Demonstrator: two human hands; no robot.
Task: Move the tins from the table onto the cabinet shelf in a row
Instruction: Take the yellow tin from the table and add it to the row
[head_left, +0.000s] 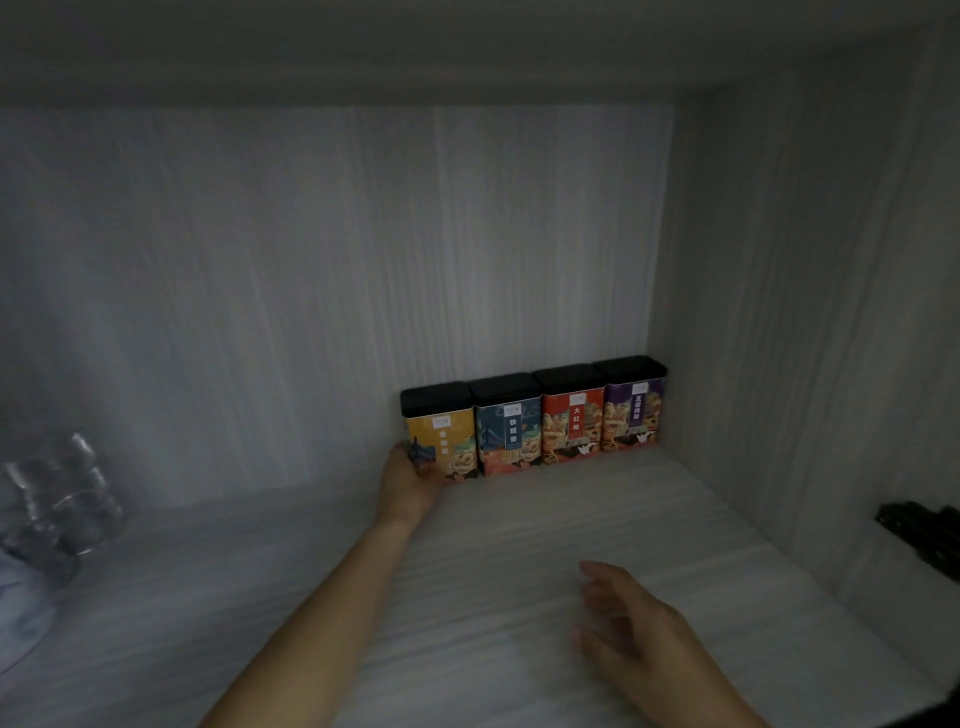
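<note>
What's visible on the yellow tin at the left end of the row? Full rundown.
The yellow tin is a small upright rectangular box, apparently metal, with a black lid and a yellow front bearing a white label strip and cartoon artwork low down. It stands on the cabinet shelf near the back wall, leftmost of four, its right side against or almost against the blue tin. The left hand wraps its lower left corner; fingers mostly hidden behind it. The right hand is clear of it.
</note>
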